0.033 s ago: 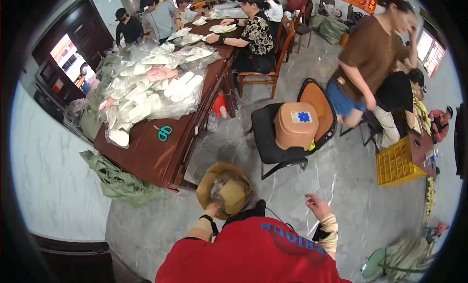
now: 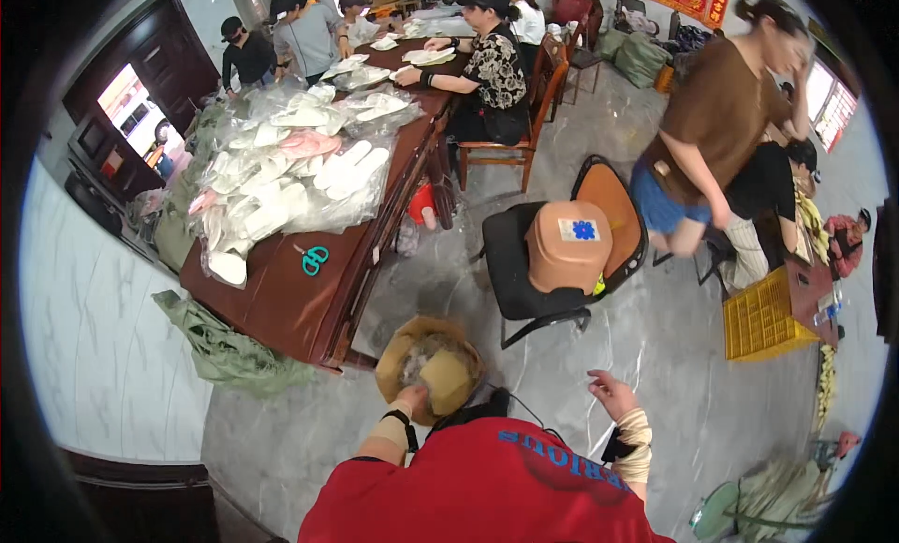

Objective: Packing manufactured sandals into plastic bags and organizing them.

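An open cardboard box (image 2: 389,365) stands on the floor just ahead of my feet. Crumpled clear plastic (image 2: 419,356) fills part of it, and a tan cardboard flap (image 2: 446,379) slants across the inside. My left hand (image 2: 412,399) is closed on the box's near rim, its fingertips partly hidden. Off to the right, my right hand (image 2: 612,394) hangs over the floor with slightly bent fingers apart, holding nothing. Both wrists are wrapped in beige bandage and black bands.
A dark red table (image 2: 281,304) at left bears bagged white slippers (image 2: 272,206) and teal scissors (image 2: 313,258). Ahead stands a black chair (image 2: 510,290) with a brown plastic stool (image 2: 567,248) on it. A person in brown (image 2: 716,94) walks near a yellow crate (image 2: 768,318). Green sacking (image 2: 229,351) lies left.
The person in brown has shifted slightly to the right. My left hand and the cardboard box have moved very slightly; my right hand is almost still.
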Demonstrator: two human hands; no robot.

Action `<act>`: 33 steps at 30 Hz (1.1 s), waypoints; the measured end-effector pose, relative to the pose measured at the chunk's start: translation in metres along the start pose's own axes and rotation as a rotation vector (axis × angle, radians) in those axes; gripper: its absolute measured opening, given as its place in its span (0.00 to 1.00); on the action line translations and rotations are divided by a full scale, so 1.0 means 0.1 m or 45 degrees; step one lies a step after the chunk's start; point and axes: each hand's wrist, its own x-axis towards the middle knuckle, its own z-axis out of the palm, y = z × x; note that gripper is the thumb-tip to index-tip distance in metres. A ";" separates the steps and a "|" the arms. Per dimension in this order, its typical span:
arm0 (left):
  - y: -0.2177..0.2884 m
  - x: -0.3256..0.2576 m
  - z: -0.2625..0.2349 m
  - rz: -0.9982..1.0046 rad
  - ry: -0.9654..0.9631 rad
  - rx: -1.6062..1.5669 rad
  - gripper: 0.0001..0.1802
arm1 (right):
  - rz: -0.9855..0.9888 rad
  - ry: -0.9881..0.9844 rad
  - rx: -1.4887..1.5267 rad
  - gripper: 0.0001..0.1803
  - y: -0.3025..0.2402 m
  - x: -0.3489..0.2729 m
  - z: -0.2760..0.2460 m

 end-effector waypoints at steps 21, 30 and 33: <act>0.18 -0.79 1.42 -1.179 0.701 -1.145 0.13 | 0.091 -0.103 0.742 0.22 1.45 4.61 -1.76; 1.47 -0.88 1.30 -0.649 0.647 -0.918 0.22 | -0.374 -0.527 0.068 0.13 0.97 4.52 -0.95; 1.51 -1.10 1.22 -0.731 0.762 -0.781 0.22 | -0.424 0.181 0.368 0.16 0.72 4.67 -1.46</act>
